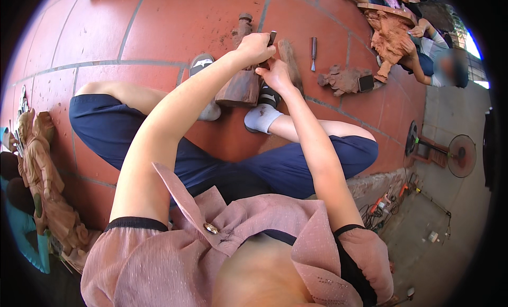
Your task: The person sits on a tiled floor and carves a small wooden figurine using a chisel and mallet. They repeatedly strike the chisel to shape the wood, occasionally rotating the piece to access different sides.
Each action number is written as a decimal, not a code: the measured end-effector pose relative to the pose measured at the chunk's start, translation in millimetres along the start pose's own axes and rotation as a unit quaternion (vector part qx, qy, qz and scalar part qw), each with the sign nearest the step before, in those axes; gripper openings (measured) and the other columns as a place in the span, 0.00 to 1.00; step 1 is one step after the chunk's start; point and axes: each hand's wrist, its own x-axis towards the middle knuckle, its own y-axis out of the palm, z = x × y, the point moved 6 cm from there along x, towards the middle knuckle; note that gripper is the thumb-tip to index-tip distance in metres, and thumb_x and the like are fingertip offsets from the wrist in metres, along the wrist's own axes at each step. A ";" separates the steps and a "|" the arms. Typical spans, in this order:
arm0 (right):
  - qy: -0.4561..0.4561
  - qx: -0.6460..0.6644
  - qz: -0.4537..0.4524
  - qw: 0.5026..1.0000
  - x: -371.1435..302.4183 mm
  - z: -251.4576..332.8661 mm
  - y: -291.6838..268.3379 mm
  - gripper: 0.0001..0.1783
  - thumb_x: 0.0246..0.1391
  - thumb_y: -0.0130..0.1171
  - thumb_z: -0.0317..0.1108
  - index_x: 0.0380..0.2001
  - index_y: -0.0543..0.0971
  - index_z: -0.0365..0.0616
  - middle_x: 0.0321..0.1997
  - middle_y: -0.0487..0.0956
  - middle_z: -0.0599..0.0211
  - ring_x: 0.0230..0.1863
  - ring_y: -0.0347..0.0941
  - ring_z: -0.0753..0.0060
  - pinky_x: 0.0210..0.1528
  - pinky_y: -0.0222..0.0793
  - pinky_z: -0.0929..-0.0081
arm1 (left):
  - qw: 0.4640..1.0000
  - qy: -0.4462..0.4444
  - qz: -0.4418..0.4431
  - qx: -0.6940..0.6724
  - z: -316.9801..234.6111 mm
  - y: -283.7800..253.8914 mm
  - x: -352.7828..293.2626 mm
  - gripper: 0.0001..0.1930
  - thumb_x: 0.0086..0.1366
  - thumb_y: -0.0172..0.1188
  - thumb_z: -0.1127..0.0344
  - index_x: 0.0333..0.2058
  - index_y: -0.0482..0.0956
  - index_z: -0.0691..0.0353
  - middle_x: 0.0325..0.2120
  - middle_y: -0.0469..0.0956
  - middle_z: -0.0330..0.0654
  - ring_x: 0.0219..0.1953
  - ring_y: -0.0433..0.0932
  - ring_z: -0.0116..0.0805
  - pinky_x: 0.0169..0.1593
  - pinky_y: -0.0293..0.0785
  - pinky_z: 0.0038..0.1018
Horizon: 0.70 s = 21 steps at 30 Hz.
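Near wood block (237, 90), left grip (256, 48) closed round dark tool (272, 38); right grip (276, 74), cannot tell; loose hold may cause slip.

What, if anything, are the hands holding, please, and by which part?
The left hand grips a dark tool, one end protruding; the gripped part is hidden. Whether the right hand holds anything cannot be told.

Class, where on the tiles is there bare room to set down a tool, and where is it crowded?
Widest: red tiles left of the left shoe, beyond the left knee. Smaller: between the chisel and upper-right sculpture. Crowded: around the wooden block, near left hand, right hand and right shoe.
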 end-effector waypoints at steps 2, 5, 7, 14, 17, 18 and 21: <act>0.002 0.015 0.013 1.000 -6.4 11.2 -6.5 0.15 0.42 0.61 0.25 0.38 0.76 0.40 0.35 0.80 0.59 0.37 0.76 0.71 0.41 0.68 0.72 | 0.997 -0.030 0.068 -0.039 -4.0 -3.0 1.3 0.16 0.55 0.52 0.59 0.28 0.71 0.72 0.19 0.76 0.53 0.20 0.78 0.42 0.29 0.74 0.35; 0.076 0.029 0.074 0.994 -28.6 18.9 -5.2 0.15 0.41 0.61 0.24 0.37 0.76 0.41 0.35 0.80 0.63 0.38 0.76 0.73 0.42 0.68 0.73 | 0.976 -0.084 0.119 -0.162 -9.1 1.2 -22.5 0.14 0.55 0.50 0.63 0.28 0.71 0.72 0.16 0.76 0.48 0.17 0.78 0.37 0.22 0.75 0.31; 0.047 0.043 0.069 0.996 -20.0 10.1 -3.3 0.15 0.42 0.61 0.23 0.37 0.76 0.42 0.35 0.80 0.63 0.37 0.76 0.72 0.42 0.68 0.73 | 0.981 -0.092 0.110 -0.130 -7.6 1.7 -17.1 0.14 0.55 0.50 0.63 0.29 0.71 0.72 0.16 0.75 0.49 0.17 0.78 0.37 0.22 0.75 0.31; 0.061 0.045 0.050 0.996 -17.9 10.4 -2.8 0.13 0.43 0.60 0.23 0.36 0.76 0.41 0.34 0.80 0.60 0.36 0.76 0.68 0.42 0.68 0.71 | 0.972 -0.106 0.122 -0.173 -3.9 5.0 -15.2 0.15 0.54 0.51 0.62 0.30 0.72 0.72 0.16 0.75 0.50 0.16 0.77 0.37 0.22 0.75 0.31; 0.049 0.058 0.051 0.996 -20.8 8.6 -6.2 0.14 0.43 0.60 0.24 0.37 0.76 0.40 0.33 0.80 0.58 0.35 0.76 0.64 0.42 0.68 0.70 | 0.987 -0.077 0.084 -0.113 -9.4 2.5 -11.4 0.15 0.53 0.51 0.62 0.28 0.72 0.73 0.17 0.75 0.53 0.17 0.77 0.39 0.22 0.74 0.32; 0.036 0.072 0.039 0.996 -15.5 1.4 -4.2 0.14 0.42 0.61 0.25 0.37 0.75 0.40 0.33 0.79 0.57 0.34 0.76 0.62 0.42 0.68 0.69 | 0.992 -0.057 0.064 -0.088 -10.3 2.9 -4.8 0.15 0.53 0.50 0.62 0.28 0.72 0.73 0.17 0.75 0.54 0.17 0.77 0.39 0.22 0.74 0.33; 0.031 0.069 -0.013 0.997 2.8 -30.0 11.0 0.14 0.42 0.61 0.25 0.35 0.76 0.39 0.33 0.79 0.55 0.34 0.76 0.59 0.41 0.69 0.69 | 0.999 0.032 -0.032 -0.017 -11.7 -1.9 5.2 0.15 0.53 0.50 0.62 0.27 0.72 0.73 0.16 0.75 0.53 0.17 0.77 0.41 0.24 0.74 0.34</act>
